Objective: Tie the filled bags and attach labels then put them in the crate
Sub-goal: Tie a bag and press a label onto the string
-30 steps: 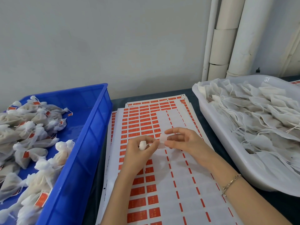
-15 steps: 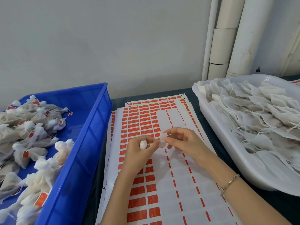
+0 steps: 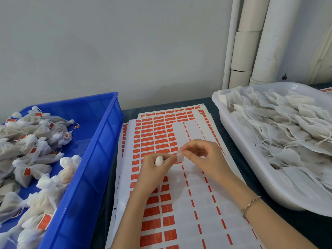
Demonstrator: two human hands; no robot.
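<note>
My left hand (image 3: 156, 169) grips a small white tied bag (image 3: 158, 160); only its bunched top shows above my fingers. My right hand (image 3: 201, 155) pinches a pale label (image 3: 180, 156) close to the bag's string, just right of the left hand. Both hands hover over the sheets of orange labels (image 3: 154, 139) in the middle of the table. The blue crate (image 3: 100, 141) at the left holds several tied bags with orange labels (image 3: 32, 151).
A white tub (image 3: 251, 169) at the right is heaped with flat untied bags (image 3: 280, 130). White pipes (image 3: 251, 42) run up the wall behind it. The dark table (image 3: 212, 101) shows between the containers.
My right hand has shifted its fingers on the label, which now hangs more upright beside the bag. My left hand has barely moved.
</note>
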